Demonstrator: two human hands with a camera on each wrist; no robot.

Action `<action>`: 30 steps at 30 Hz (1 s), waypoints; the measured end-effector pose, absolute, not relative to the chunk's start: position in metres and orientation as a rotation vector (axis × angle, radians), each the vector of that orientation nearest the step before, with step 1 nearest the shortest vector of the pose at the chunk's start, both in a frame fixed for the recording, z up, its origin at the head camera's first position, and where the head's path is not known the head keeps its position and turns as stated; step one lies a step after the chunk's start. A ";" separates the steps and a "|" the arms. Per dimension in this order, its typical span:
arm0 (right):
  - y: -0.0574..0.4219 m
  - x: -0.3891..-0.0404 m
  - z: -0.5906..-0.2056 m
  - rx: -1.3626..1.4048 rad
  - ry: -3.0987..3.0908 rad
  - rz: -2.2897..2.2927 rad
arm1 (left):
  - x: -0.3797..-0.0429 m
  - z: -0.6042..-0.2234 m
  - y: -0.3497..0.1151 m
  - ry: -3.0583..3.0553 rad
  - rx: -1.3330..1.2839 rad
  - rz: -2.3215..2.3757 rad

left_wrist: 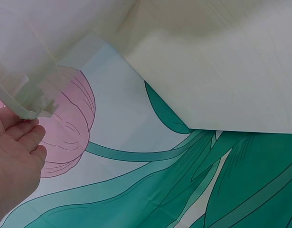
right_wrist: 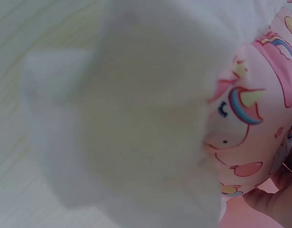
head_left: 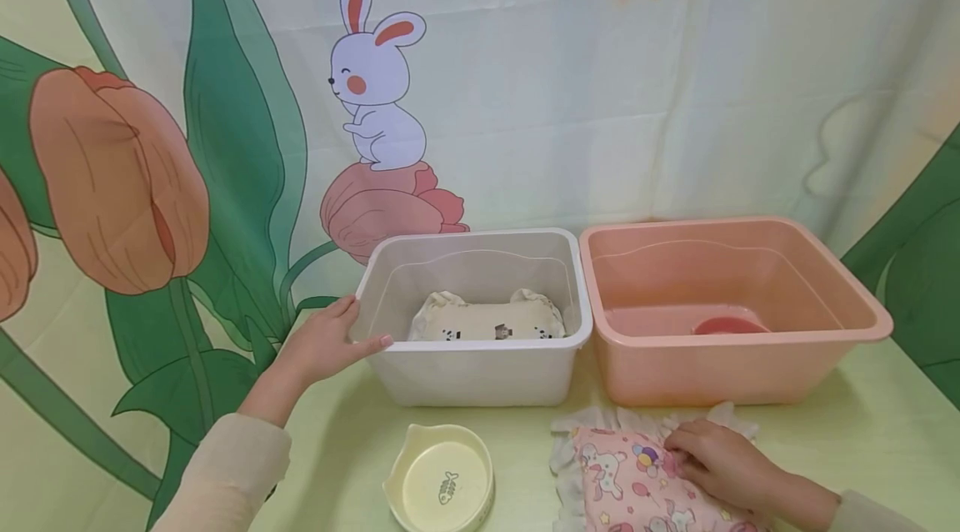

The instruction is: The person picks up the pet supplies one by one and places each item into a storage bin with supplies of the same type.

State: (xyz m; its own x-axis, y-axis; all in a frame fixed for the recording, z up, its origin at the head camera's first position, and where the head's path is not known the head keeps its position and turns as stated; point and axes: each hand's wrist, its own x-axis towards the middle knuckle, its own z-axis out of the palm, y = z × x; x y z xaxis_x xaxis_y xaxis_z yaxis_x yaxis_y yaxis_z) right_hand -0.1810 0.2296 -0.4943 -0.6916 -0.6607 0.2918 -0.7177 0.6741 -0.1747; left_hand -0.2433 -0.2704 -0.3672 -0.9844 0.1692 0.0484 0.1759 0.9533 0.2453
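My left hand (head_left: 321,348) grips the left front corner of the pale grey plastic bin (head_left: 480,378), thumb over the front rim. In the left wrist view its fingers (left_wrist: 29,135) curl at the rim. Inside that bin lies a cream cushion (head_left: 480,319) with small animal faces. My right hand (head_left: 723,465) pinches the top of a pink unicorn-print pillow (head_left: 622,474) with white ruffled edges, which lies on the table at the front. A blurred white ruffle (right_wrist: 146,128) covers much of the right wrist view, the pillow's printed side beside it.
Right beside the grey bin stands a pink bin (head_left: 697,373), with a red round thing (head_left: 726,325) inside. A cream cat-eared bowl (head_left: 442,478) with a fishbone print sits in front on the pale table (head_left: 330,465). A curtain (head_left: 525,98) printed with tulips and a rabbit hangs behind.
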 end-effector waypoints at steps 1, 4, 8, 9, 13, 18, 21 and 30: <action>0.229 -0.181 -0.494 1.113 -2.679 0.418 | -0.243 -0.367 -0.270 -3.080 -0.269 -0.394; 0.228 -0.181 -0.495 1.089 -2.681 0.451 | -0.243 -0.367 -0.270 -3.081 -0.268 -0.401; 0.226 -0.182 -0.497 1.066 -2.664 0.501 | -0.243 -0.367 -0.270 -3.083 -0.269 -0.390; 0.225 -0.182 -0.498 1.062 -2.655 0.508 | -0.243 -0.367 -0.270 -3.082 -0.270 -0.387; 0.224 -0.182 -0.501 1.057 -2.595 0.505 | -0.243 -0.366 -0.270 -3.079 -0.276 -0.383; 0.225 -0.183 -0.503 1.050 -2.535 0.471 | -0.242 -0.365 -0.269 -3.083 -0.278 -0.378; 0.225 -0.183 -0.502 1.051 -2.529 0.454 | -0.242 -0.365 -0.269 -3.084 -0.278 -0.377; 0.226 -0.188 -0.486 1.214 -2.530 0.499 | -0.241 -0.365 -0.269 -3.090 -0.275 -0.370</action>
State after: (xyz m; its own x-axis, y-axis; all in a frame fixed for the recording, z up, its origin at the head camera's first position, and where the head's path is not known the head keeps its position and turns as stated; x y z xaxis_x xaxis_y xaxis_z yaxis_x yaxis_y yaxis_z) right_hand -0.1881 0.2257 -0.4859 -0.6030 -0.6898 0.4008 -0.7903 0.5851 -0.1821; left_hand -0.2414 -0.2688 -0.3646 -0.9844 0.1718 0.0378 0.1759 0.9564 0.2330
